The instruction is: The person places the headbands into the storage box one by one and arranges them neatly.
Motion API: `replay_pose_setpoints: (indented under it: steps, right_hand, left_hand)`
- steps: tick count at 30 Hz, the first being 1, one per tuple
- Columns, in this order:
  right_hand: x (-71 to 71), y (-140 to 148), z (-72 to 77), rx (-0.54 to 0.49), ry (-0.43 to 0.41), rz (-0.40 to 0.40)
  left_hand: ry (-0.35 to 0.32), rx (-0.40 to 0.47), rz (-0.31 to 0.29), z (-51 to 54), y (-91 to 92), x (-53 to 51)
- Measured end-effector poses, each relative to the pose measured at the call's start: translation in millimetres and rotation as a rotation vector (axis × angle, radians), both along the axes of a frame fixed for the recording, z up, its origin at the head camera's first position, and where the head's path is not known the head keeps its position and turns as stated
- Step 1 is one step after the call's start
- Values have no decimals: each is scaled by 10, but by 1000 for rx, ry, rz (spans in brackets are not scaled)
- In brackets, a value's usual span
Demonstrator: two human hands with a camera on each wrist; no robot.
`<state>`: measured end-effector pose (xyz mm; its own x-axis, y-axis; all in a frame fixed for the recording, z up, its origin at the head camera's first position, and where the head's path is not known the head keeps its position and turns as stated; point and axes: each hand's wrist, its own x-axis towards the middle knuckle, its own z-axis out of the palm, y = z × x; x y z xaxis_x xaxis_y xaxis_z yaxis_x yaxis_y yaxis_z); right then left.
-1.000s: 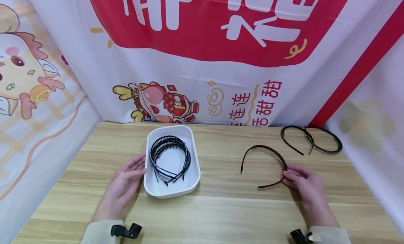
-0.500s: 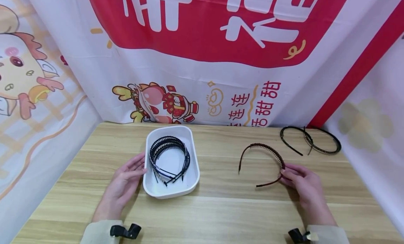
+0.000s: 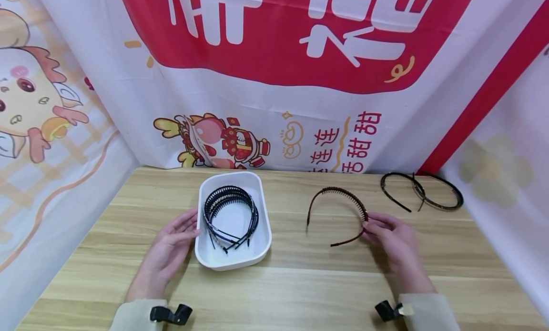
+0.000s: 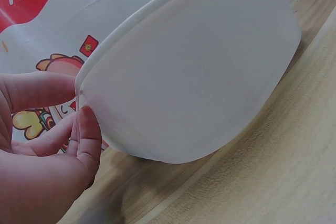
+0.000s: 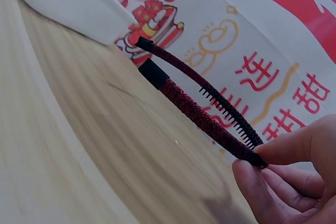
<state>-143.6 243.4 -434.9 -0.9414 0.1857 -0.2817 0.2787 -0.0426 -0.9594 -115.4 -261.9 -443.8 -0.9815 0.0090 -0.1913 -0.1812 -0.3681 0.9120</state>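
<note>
A white plastic tray [image 3: 266, 235] sits on the table and holds several dark toothed headbands [image 3: 229, 194]. My left hand [image 3: 169, 245] touches the tray's left outer side, fingers and thumb fairly straight; the left wrist view shows the fingertips [image 4: 90, 124] against the outer wall. To the right of the tray, my right hand [image 3: 394, 238] pinches a dark red headband [image 3: 343, 192] by its right side, between thumb and fingers. Glittery red wrapping, comb teeth and black end tips of this headband [image 5: 194, 111] show in the right wrist view.
Two black headbands [image 3: 442, 206] lie overlapping at the table's back right corner. The wooden table [image 3: 291, 297] meets a printed cloth backdrop [image 3: 274, 126] along its back edge, with cloth on both sides too.
My right hand has carried the red headband leftward, toward the tray, and slightly back. My left hand and the tray have stayed in place.
</note>
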Motion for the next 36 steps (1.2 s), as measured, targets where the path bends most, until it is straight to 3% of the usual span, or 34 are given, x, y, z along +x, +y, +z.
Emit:
replay_pose_setpoints:
  steps: [21, 36]
  right_hand:
    - [-283, -754, 219, -5, 64, 152]
    - [-461, -1324, 328, -37, 113, 215]
  left_hand:
    - [-3, -3, 12, -25, -9, -6]
    - [1, 3, 9, -33, -5, -9]
